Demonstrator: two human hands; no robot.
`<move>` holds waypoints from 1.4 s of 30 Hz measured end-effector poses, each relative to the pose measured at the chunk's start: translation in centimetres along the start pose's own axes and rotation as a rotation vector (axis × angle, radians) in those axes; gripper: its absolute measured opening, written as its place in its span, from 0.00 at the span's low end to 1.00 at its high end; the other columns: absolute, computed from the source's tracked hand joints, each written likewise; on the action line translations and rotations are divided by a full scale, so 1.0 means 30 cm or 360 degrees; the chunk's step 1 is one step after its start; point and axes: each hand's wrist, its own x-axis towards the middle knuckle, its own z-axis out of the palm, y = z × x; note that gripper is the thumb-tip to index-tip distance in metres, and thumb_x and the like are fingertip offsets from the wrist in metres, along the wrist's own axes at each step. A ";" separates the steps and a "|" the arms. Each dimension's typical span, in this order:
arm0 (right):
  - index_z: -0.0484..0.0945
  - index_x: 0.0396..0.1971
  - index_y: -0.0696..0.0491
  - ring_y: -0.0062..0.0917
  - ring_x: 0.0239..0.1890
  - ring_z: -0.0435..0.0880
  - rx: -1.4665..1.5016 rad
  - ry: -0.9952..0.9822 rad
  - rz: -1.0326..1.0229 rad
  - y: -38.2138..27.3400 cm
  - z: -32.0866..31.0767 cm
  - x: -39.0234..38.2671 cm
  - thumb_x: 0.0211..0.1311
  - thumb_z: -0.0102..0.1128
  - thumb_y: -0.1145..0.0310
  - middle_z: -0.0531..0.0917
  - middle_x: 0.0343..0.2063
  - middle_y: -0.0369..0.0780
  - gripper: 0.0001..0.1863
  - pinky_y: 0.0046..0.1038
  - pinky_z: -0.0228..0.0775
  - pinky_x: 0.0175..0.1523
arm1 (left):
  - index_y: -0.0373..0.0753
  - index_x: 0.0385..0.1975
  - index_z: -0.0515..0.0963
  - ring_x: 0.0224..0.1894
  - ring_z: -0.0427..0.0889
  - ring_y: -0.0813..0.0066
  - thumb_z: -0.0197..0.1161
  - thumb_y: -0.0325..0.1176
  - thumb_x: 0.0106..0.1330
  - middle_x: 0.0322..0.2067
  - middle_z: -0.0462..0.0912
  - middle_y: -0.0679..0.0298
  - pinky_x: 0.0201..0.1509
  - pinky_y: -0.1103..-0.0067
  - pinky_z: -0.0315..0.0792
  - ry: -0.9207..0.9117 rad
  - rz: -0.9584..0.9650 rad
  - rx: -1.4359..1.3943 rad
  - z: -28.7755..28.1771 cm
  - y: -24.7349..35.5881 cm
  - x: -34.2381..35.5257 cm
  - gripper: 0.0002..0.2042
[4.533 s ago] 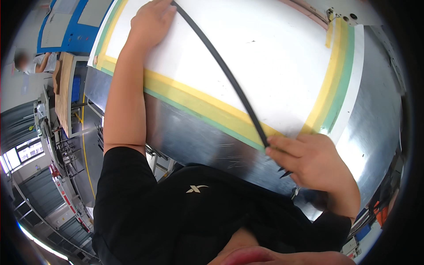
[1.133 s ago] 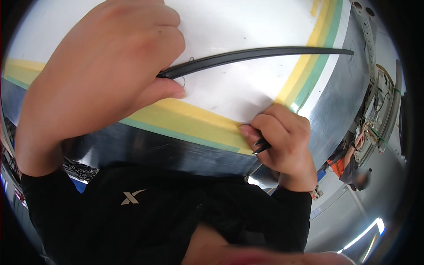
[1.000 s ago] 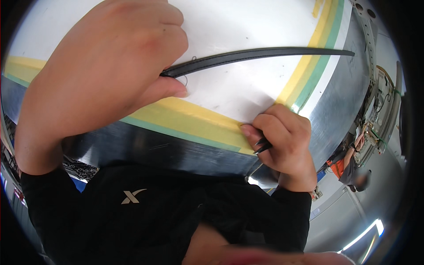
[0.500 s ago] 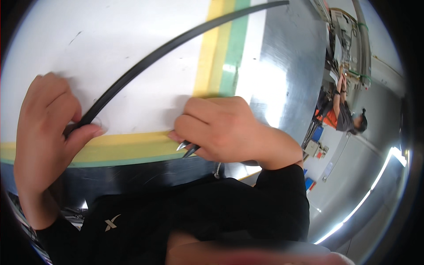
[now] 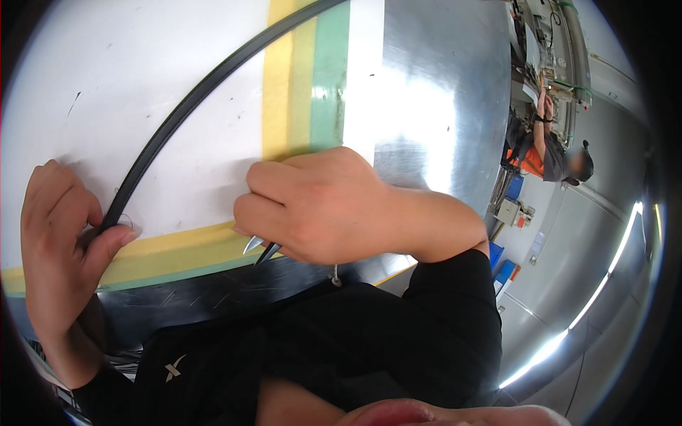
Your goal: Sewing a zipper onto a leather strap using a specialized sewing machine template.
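Note:
My left hand (image 5: 60, 248) pinches the near end of a long, narrow black strip (image 5: 167, 131) between thumb and fingers. From there the strip curves away to the right, past the top of the picture. A fine thread-like loop (image 5: 129, 219) shows beside the left thumb. My right hand (image 5: 316, 202) is curled in a fist at the near edge of the white work surface (image 5: 206, 167). Out of its lower side stick the two pointed, slightly parted tips of metal snips (image 5: 266, 253). Their handles are hidden in the palm.
Yellow tape (image 5: 280, 92) and green tape (image 5: 330, 85) border the white surface. To the right lies a shiny metal tabletop (image 5: 415, 106). Farther right, another person (image 5: 554, 153) works with arms raised among equipment. A cord end (image 5: 336, 279) hangs by the near table edge.
The whole view has shifted, so the table, strip and both hands appear farther left. The strip's far end has left the picture. Both grips look the same.

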 end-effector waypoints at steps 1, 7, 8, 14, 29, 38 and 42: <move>0.75 0.28 0.48 0.23 0.21 0.76 0.0001 0.0019 -0.0003 0.001 0.004 0.000 0.55 0.70 0.68 0.68 0.25 0.35 0.09 0.29 0.63 0.20 | 0.35 0.22 0.65 0.33 0.65 0.59 0.80 0.31 0.42 0.29 0.61 0.56 0.34 0.68 0.61 -0.0004 -0.0004 0.0003 0.003 0.003 0.003 0.23; 0.74 0.27 0.48 0.23 0.21 0.76 -0.0039 0.0028 -0.0028 -0.005 0.003 0.003 0.55 0.70 0.68 0.67 0.24 0.34 0.10 0.29 0.63 0.20 | 0.37 0.20 0.65 0.31 0.64 0.57 0.80 0.37 0.42 0.26 0.61 0.56 0.33 0.66 0.60 0.0103 0.0011 0.0019 0.000 0.018 0.004 0.24; 0.74 0.26 0.48 0.23 0.21 0.76 -0.0063 0.0027 -0.0031 -0.004 0.006 0.004 0.55 0.70 0.68 0.67 0.24 0.34 0.10 0.29 0.63 0.20 | 0.37 0.20 0.65 0.31 0.64 0.57 0.80 0.37 0.42 0.26 0.61 0.56 0.33 0.66 0.60 0.0096 0.0013 0.0014 0.001 0.016 0.002 0.24; 0.76 0.27 0.48 0.23 0.21 0.76 -0.0053 -0.0002 -0.0022 -0.013 0.017 0.012 0.52 0.71 0.70 0.69 0.23 0.34 0.09 0.28 0.65 0.21 | 0.37 0.20 0.66 0.31 0.65 0.57 0.80 0.37 0.43 0.25 0.63 0.56 0.34 0.66 0.60 0.0095 0.0035 -0.0007 0.006 0.006 -0.011 0.23; 0.76 0.23 0.48 0.24 0.19 0.75 -0.0174 -0.0066 -0.0025 -0.034 0.003 0.012 0.54 0.75 0.68 0.69 0.22 0.35 0.12 0.27 0.65 0.22 | 0.36 0.23 0.68 0.34 0.66 0.56 0.78 0.32 0.47 0.28 0.65 0.56 0.36 0.65 0.62 0.0058 0.0038 -0.0038 0.013 -0.001 -0.043 0.19; 0.76 0.23 0.49 0.27 0.20 0.76 -0.0138 0.0080 -0.0074 -0.033 0.005 0.026 0.55 0.74 0.70 0.70 0.21 0.35 0.12 0.29 0.66 0.22 | 0.34 0.27 0.72 0.33 0.71 0.50 0.68 0.21 0.52 0.27 0.70 0.53 0.38 0.64 0.66 0.0157 0.0028 -0.0186 0.006 0.012 -0.021 0.09; 0.77 0.25 0.51 0.30 0.20 0.77 -0.0023 0.0236 -0.0102 -0.005 -0.002 0.008 0.55 0.73 0.72 0.71 0.21 0.37 0.10 0.29 0.67 0.23 | 0.32 0.39 0.76 0.28 0.72 0.65 0.61 0.25 0.67 0.25 0.74 0.61 0.35 0.72 0.68 0.0086 -0.0243 -0.0798 -0.013 0.074 0.018 0.05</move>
